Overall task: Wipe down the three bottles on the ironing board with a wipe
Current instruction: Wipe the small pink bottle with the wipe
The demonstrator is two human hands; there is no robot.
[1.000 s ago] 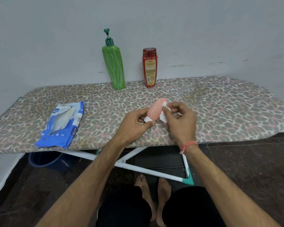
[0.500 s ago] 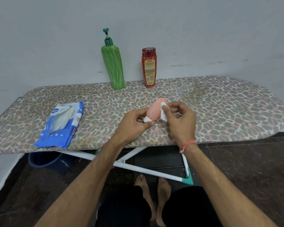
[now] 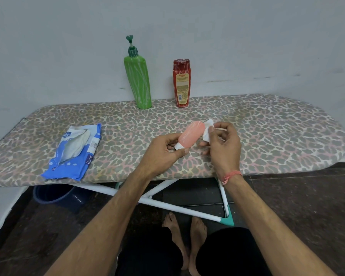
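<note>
head view: the left hand (image 3: 163, 151) grips the pink bottle (image 3: 191, 137) by its white cap end, tilted above the ironing board (image 3: 267, 136). the right hand (image 3: 224, 145) pinches a crumpled white wipe (image 3: 207, 130) just beside the bottle's upper end (whether it touches there is unclear). the green pump bottle (image 3: 138, 82) and the red bottle (image 3: 181, 83) stand upright near each other at the board's far edge, against the wall. an open blue wipes pack (image 3: 74, 151) lies flat on the left.
</note>
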